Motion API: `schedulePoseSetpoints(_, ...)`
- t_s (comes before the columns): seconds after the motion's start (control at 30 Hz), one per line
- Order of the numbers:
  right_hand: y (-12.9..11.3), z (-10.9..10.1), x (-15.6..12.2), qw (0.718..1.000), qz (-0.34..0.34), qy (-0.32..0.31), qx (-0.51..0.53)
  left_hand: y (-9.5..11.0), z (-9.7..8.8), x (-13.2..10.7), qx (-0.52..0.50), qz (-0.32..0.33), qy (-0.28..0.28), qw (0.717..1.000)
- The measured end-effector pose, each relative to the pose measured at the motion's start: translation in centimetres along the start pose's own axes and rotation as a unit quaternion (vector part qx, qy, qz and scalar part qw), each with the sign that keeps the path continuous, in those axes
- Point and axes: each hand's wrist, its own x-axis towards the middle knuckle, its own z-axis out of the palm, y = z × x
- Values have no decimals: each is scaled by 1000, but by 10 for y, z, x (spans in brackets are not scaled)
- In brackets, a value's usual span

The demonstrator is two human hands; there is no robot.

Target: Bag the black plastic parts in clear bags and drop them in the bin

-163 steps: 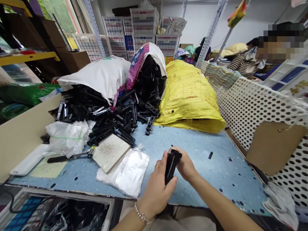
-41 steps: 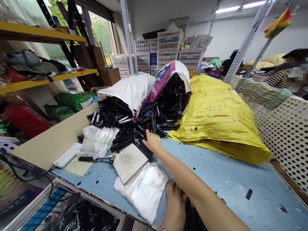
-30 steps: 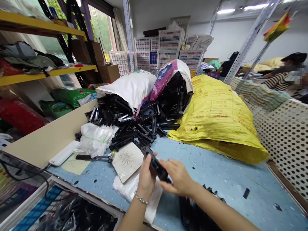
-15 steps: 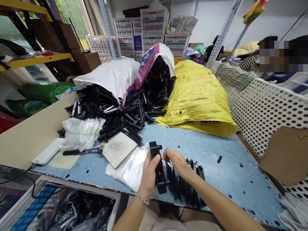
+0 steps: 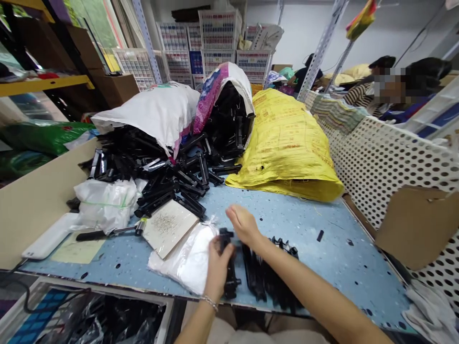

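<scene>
My left hand (image 5: 217, 264) grips a long black plastic part (image 5: 228, 267) near the front edge of the blue table (image 5: 304, 224). Just right of it stands a row of several black parts (image 5: 272, 277) set side by side. My right hand (image 5: 243, 223) hovers above the table beyond that row, fingers apart and holding nothing. A big pile of the same black parts (image 5: 161, 172) spills from a white sack (image 5: 150, 110) and a pink-and-white sack (image 5: 225, 86) at the back.
A clear plastic bag (image 5: 182, 260), a square card of small pieces (image 5: 168, 227), a hammer (image 5: 107, 232) and a tied white bag (image 5: 103, 203) lie at left. A yellow sack (image 5: 287, 143) fills the back right. A perforated white panel (image 5: 380, 162) borders the right; people sit beyond it.
My right hand fetched a black part from the pile, passed it to the left hand, then let go and lifted away. The left hand has set the part down beside the row.
</scene>
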Motion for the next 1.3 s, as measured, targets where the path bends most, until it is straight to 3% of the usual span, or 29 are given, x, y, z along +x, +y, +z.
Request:
schedulePoseSetpoints(0.1, -12, 13, 82, 999, 40, 5, 10, -14, 5, -2, 9, -10, -61, 998)
schedulePoseSetpoints(0.2, -27, 34, 139, 995, 93, 7, 32, -22, 9, -2, 61, -2, -90, 994)
schedulePoseSetpoints(0.3, -30, 45, 167, 986, 145, -12, 76, -30, 11, 1, 138, 27, -78, 987)
schedulePoseSetpoints(0.43, -17, 29, 182, 969, 177, -42, 166, -46, 9, 3, 199, 85, -43, 975)
schedulePoseSetpoints(0.53, -5, 4, 166, 948, 174, -83, 253, -41, 6, 5, 205, 106, -68, 971)
schedulePoseSetpoints(0.67, 10, -17, 84, 901, 143, -163, 376, 2, 7, 15, 2, 72, -88, 994)
schedulePoseSetpoints(0.73, 15, -20, 29, 770, 126, -271, 564, 29, 12, 22, -113, 62, -112, 985)
schedulePoseSetpoints(0.77, 17, -21, 4, 725, 145, -319, 593, 41, 15, 23, -156, 51, -136, 977)
schedulePoseSetpoints(0.8, 18, -23, -17, 706, 164, -342, 598, 50, 19, 24, -188, 40, -160, 968)
schedulePoseSetpoints(0.83, 18, -26, -34, 717, 179, -335, 585, 57, 23, 22, -214, 30, -174, 961)
schedulePoseSetpoints(0.9, 17, -37, -53, 806, 174, -235, 514, 63, 31, 14, -209, 27, -175, 962)
schedulePoseSetpoints(0.97, 13, -54, -54, 904, 116, -80, 404, 61, 38, 2, -150, 25, -166, 974)
schedulePoseSetpoints(1.03, 6, -72, -46, 957, 36, 23, 286, 56, 42, -9, -73, 10, -169, 983)
schedulePoseSetpoints(1.1, -3, -83, -36, 975, -18, 54, 213, 50, 45, -17, -8, 3, -169, 986)
schedulePoseSetpoints(1.2, -15, -84, -28, 972, -8, 2, 235, 47, 45, -20, 35, 1, -145, 989)
schedulePoseSetpoints(1.3, -21, -71, -43, 960, -2, -48, 276, 52, 38, -15, -11, -19, -106, 994)
